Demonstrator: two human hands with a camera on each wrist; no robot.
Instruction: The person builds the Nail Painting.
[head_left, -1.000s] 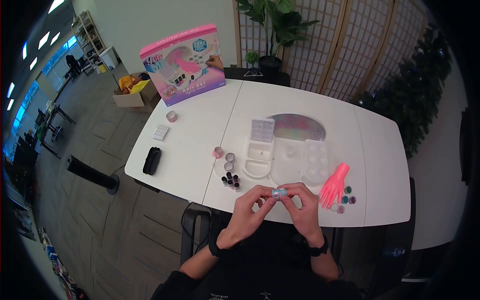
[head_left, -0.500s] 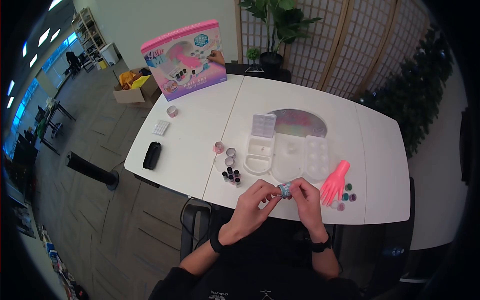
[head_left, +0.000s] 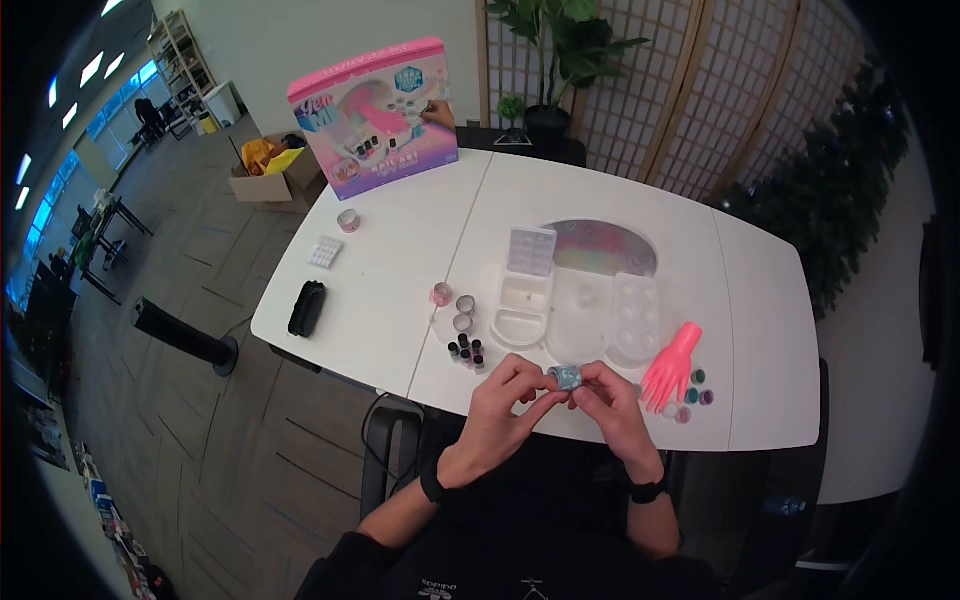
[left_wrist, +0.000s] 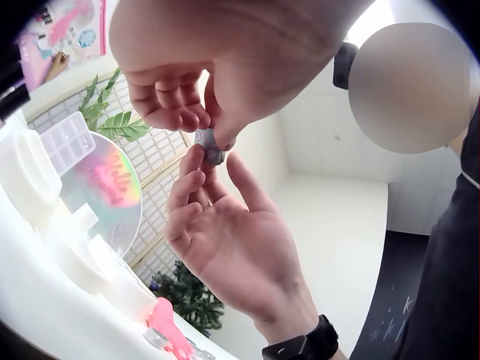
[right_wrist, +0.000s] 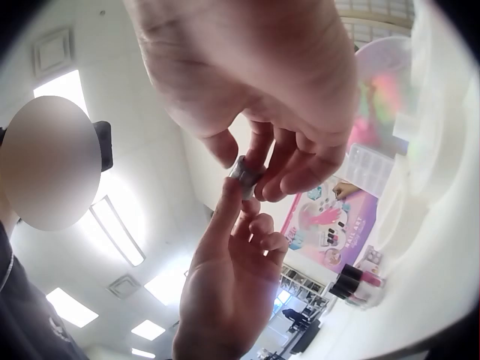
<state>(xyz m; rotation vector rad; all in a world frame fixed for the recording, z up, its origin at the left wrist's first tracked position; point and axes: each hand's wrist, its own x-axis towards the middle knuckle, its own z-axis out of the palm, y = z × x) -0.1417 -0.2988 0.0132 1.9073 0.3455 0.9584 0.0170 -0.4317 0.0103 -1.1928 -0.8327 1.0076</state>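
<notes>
A small shiny blue-grey cylinder with a pale pattern [head_left: 565,377] is held up between both hands, close above the table's near edge. My left hand [head_left: 497,418] pinches its left end between thumb and fingers. At its other end are the right hand's [head_left: 618,415] thumb and fingertips, seen from the side in the left wrist view, where the right palm [left_wrist: 244,255] faces the camera. Fingers cover part of the cylinder [right_wrist: 246,174] in the right wrist view. Right of the hands lies a pink model hand [head_left: 675,365], beside several small coloured pots [head_left: 692,396].
Beyond the hands stands a white compartment tray [head_left: 575,345] with an oval mirror-like panel [head_left: 610,245]. Several black-capped bottles [head_left: 467,350] and small round jars [head_left: 464,305] stand left of it. A nail art box [head_left: 380,125], white bead-like sheet [head_left: 325,252] and black case [head_left: 307,308] are farther left.
The cylinder has turned between the fingers, its surface now looking greyer. Both hands have shifted slightly, and the right fingers have changed their place on it.
</notes>
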